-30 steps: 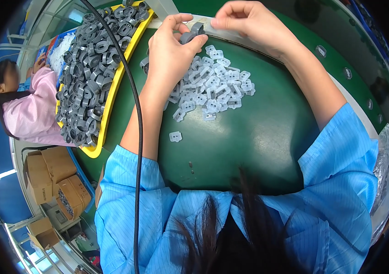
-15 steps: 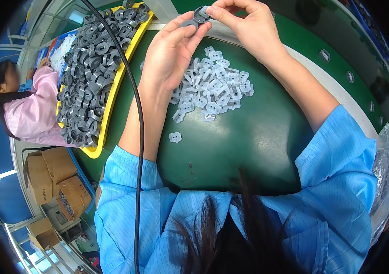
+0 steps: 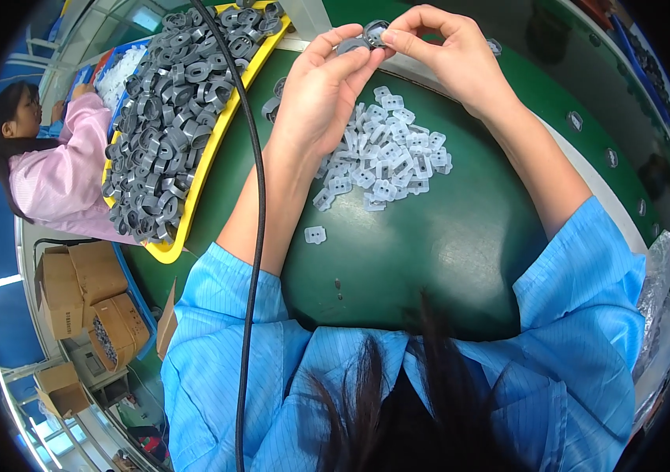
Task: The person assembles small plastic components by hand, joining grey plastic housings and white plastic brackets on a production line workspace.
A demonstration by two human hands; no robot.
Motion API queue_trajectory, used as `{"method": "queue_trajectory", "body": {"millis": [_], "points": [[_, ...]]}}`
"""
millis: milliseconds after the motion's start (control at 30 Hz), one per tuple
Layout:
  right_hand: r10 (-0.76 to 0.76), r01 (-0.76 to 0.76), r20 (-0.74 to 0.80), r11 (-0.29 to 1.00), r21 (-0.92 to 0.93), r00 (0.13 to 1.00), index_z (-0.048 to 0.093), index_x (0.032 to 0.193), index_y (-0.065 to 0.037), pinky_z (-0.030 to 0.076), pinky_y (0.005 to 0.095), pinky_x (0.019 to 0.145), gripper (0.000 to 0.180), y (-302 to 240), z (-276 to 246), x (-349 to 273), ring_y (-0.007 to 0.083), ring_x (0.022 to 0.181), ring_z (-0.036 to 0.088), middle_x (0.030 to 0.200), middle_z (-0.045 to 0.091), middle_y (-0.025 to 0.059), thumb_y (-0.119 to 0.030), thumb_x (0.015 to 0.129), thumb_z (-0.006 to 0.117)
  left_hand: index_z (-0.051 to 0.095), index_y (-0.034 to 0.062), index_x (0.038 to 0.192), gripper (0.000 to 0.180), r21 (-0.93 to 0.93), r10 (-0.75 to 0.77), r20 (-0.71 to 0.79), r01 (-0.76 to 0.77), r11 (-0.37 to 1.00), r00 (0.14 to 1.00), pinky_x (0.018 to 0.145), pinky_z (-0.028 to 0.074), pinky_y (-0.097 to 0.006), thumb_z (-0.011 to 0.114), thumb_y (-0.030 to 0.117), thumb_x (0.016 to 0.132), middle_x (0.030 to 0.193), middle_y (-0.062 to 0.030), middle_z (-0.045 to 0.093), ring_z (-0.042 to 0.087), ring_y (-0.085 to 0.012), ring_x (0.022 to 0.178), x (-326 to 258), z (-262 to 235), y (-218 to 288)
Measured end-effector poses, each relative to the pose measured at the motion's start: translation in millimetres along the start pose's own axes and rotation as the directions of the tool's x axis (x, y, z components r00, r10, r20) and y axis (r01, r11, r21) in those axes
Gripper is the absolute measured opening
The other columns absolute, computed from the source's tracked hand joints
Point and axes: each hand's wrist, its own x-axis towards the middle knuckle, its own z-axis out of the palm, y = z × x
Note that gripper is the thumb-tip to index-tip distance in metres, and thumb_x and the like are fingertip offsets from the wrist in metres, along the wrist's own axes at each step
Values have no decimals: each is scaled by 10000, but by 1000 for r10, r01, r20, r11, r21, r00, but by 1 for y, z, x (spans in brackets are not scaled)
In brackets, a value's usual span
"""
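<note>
- Left hand (image 3: pixel 321 90), mostly closed, with a grey ring-shaped part (image 3: pixel 374 33) at the fingertips, by the far edge of the green table (image 3: pixel 413 271)
- Right hand (image 3: pixel 451 59), thumb and forefinger drawn together against the same part; any grip hidden
- Pile of pale plates (image 3: pixel 386 165), nearer the body
- Yellow tray (image 3: pixel 166 252) of grey parts, at left

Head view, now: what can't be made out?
All in the head view:
Grey ring: partly covered by the left hand and right hand; any small piece between them is too small to tell.
Grey parts in the yellow tray: some hidden behind the black cable.
Cable ends: cut off by the upper and lower edges.
</note>
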Motion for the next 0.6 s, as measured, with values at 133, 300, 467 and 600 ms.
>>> {"method": "queue_trajectory", "body": {"millis": [133,300,467,600], "points": [[-73,68,-31,985,-158,997,639,869,15,488,239,647,115,4,-4,1,98,686,599,786,652,55,-90,838,674,414,-87,1196,339,35,1,-4,-1,999,1000,1013,454,-321,524,-24,882,1137,-189,548,588,-272,1083,-1,4,0],[246,-277,130,884,376,961,629,991,30,500,227,673,180,1,-7,5,115,731,611,846,658,78,-60,838,659,450,-78,1166,302,89,3,51,-8,996,999,1001,462,-321,532,-13,883,1097,-183,582,615,-270,1048,-2,5,3],[286,-369,289,881,295,914,635,974,38,497,205,632,166,5,-28,13,113,682,613,813,666,87,-73,852,655,461,-84,1207,341,175,-51,107,32,984,993,974,478,-280,548,4,890,1123,-192,590,614,-260,1060,-2,3,9],[328,-434,376,866,246,867,634,942,30,498,208,590,145,4,-35,11,115,648,614,798,663,75,-54,828,671,480,-89,1190,320,254,-98,78,75,964,992,918,508,-266,551,36,904,1094,-191,604,631,-245,1022,-1,3,13]]}}
